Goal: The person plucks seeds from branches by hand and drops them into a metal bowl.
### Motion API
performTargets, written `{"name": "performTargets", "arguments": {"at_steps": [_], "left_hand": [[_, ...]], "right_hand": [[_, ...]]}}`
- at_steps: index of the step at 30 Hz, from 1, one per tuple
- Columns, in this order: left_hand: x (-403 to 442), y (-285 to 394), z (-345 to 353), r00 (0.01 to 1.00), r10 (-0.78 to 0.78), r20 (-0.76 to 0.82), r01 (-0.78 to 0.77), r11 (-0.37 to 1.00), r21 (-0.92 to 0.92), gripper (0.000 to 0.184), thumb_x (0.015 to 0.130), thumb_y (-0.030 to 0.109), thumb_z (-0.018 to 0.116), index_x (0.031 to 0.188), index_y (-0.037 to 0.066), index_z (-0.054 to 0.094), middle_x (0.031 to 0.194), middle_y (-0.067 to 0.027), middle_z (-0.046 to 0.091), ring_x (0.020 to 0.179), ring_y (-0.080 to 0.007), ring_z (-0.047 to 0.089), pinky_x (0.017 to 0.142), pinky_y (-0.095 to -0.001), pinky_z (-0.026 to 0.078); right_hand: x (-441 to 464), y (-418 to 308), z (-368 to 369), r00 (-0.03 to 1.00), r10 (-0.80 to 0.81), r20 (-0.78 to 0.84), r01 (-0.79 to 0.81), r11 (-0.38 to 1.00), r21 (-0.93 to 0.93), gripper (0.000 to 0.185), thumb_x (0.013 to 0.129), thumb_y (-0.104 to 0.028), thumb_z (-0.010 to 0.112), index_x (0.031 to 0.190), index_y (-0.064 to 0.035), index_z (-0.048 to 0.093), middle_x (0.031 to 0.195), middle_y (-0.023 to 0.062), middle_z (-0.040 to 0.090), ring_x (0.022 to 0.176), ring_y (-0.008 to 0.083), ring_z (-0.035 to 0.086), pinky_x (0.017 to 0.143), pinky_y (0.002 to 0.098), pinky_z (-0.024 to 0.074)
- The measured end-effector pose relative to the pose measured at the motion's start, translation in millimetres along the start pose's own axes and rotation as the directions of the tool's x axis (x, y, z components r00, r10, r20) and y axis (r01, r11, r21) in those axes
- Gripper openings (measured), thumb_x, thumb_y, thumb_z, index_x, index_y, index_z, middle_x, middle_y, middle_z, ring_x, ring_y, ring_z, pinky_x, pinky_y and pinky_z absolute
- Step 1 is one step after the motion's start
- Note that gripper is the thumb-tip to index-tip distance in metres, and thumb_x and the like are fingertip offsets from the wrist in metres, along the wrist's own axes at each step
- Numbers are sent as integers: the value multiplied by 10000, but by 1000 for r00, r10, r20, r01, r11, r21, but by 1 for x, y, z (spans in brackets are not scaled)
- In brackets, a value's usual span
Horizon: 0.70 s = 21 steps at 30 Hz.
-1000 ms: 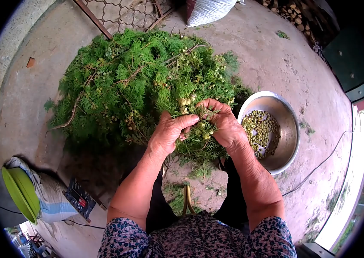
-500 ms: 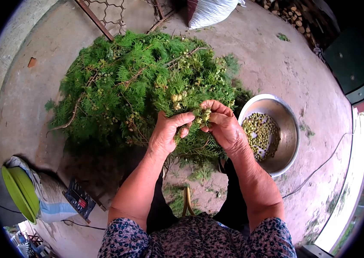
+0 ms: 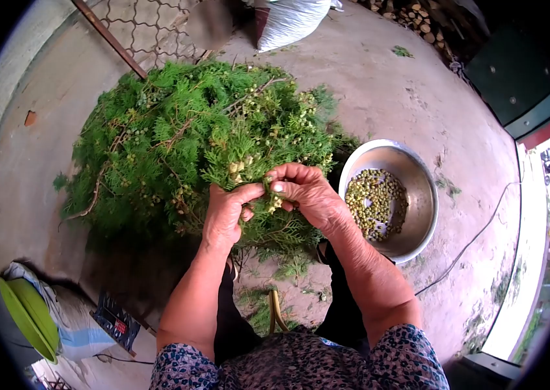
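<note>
Over the near edge of a heap of cut evergreen branches (image 3: 151, 130), my two hands meet. My left hand (image 3: 225, 214) is closed, thumb and fingers pinching an evergreen sprig that carries pale green seed cones (image 3: 275, 203). My right hand (image 3: 314, 197) is closed on the cones of the same sprig, its thumb and forefinger pressed together. Part of the sprig is hidden behind the fingers. Just right of my right hand stands a wide metal basin (image 3: 428, 221), with many small round green seed cones (image 3: 372, 201) spread over its bottom.
A white woven sack (image 3: 294, 23) and stacked firewood (image 3: 418, 23) stand at the back. On the left are a lime-green basin (image 3: 27, 318) and a pale sack (image 3: 80, 325). A cable (image 3: 470, 244) crosses the concrete floor on the right. A metal grille (image 3: 148, 29) lies behind the heap.
The camera view has shifted, so the heap and metal basin appear farther left. My right fingers have closed more tightly over the cones; my left hand keeps its pinch on the sprig.
</note>
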<state>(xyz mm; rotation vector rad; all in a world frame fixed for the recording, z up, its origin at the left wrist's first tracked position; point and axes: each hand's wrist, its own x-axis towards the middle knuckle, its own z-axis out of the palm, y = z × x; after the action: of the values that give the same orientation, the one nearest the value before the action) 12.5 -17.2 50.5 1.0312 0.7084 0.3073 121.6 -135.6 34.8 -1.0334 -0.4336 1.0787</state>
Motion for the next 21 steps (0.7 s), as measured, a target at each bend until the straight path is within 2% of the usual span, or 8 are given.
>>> {"name": "performTargets", "arguments": {"at_steps": [3,7,8,13,15,17,18,21], "left_hand": [[-3,-2,1,1000,-8,-27,8,1000,12,217,658,48,648,857,61,565,670,22,540,508,-47,457,354,-168,294],[-2,-1,4,999,-7,-35,5,999,-39,258,661,49,644,901,57,553,697,6,540,491,-54,444,348,-166,292],[-2,-2,5,999,-1,-45,-1,999,-45,264,658,49,645,906,55,552,702,5,542,492,-51,445,345,-164,289],[0,-5,7,997,-8,-74,11,999,41,238,657,44,634,884,60,562,684,20,541,488,-43,445,333,-167,281],[-1,-8,9,998,2,-55,-1,1000,20,212,666,38,623,868,52,561,677,16,537,483,-44,446,332,-171,278],[-1,-11,7,999,-18,-51,18,1000,0,196,677,29,609,865,50,558,674,11,535,479,-47,446,330,-174,276],[-3,-10,9,1000,-19,-9,19,999,-37,196,690,18,589,881,45,553,680,3,539,475,-51,445,330,-173,277],[-7,-13,11,1000,-27,6,28,992,-123,176,712,42,574,886,30,548,682,-14,547,486,-62,449,350,-165,297]], "right_hand": [[0,2,0,999,24,-44,-30,991,-129,130,768,-147,654,876,-92,607,760,-56,596,629,27,502,501,171,391],[3,5,9,990,61,-127,-58,998,28,86,804,-110,609,875,-66,589,726,-49,573,548,25,459,421,178,350],[3,7,4,996,46,-76,-49,998,-31,142,802,-152,612,929,-90,597,784,-56,575,638,33,480,474,185,371],[4,9,5,992,-82,-93,72,991,-113,159,748,-178,684,850,-74,621,687,-51,577,555,15,464,451,155,346],[3,8,8,987,-76,-143,70,996,-48,124,739,-140,691,779,-58,607,617,-44,542,489,24,413,417,184,320],[2,8,6,987,-81,-141,72,995,-71,132,743,-150,688,772,-57,599,615,-39,542,483,25,412,412,187,321],[0,7,1,994,-51,-92,44,996,-81,202,723,-221,707,812,-77,596,676,-54,555,547,19,450,454,168,351],[-7,1,-3,997,-77,-5,77,997,-32,177,810,-200,619,879,-39,599,692,-31,561,560,37,454,467,189,368]]}}
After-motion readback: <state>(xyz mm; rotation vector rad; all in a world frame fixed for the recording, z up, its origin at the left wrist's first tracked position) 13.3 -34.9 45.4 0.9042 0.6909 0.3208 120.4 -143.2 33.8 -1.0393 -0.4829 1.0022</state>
